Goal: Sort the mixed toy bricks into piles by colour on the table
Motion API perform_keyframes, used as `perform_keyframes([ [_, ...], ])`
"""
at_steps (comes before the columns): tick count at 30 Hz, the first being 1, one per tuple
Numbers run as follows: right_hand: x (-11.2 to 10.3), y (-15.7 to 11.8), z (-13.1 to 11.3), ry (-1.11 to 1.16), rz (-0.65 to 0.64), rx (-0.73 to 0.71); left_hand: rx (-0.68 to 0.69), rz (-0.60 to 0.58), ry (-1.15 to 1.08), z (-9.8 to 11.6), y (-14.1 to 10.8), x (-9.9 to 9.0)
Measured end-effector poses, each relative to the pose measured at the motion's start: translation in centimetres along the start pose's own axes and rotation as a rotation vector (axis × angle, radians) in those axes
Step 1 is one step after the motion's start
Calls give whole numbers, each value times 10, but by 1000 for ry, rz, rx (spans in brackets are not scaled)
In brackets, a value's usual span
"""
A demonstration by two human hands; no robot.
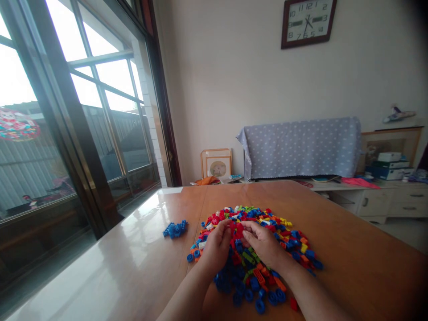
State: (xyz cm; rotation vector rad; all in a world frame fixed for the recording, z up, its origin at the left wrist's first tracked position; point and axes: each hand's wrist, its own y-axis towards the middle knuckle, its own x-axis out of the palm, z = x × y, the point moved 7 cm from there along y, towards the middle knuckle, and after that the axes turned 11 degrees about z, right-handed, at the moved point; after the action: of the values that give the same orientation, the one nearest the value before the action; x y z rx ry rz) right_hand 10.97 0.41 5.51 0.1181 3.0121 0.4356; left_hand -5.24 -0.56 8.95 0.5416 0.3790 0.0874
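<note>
A wide heap of plastic building blocks in red, blue, orange, green, yellow and white lies on the wooden table. Above its middle, my left hand and my right hand face each other with fingers bent inward. Red building blocks sit between the fingertips of both hands; whether they are one joined piece or two I cannot tell. Left of the heap, apart from it, is a cluster of joined blue blocks. Blue wheel-like rings lie at the heap's near edge.
The glossy wooden table reaches toward a low white cabinet by the wall. A blue patterned cloth drapes a wide object there. Framed pictures lean nearby. Large glass windows stand on the left, and a clock hangs above.
</note>
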Motion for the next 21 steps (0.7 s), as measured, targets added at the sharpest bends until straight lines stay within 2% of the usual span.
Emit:
perform_keyframes([
  [6,2,-3,-6,5,-21,-5,-13,-82,-95,1,-1,6],
  [16,5,-6,-9,27,-44,-6,-3,-78,-60,-1,-4,7],
  [21,5,-6,-9,30,-52,18,60,-55,-9,6,-5,2],
])
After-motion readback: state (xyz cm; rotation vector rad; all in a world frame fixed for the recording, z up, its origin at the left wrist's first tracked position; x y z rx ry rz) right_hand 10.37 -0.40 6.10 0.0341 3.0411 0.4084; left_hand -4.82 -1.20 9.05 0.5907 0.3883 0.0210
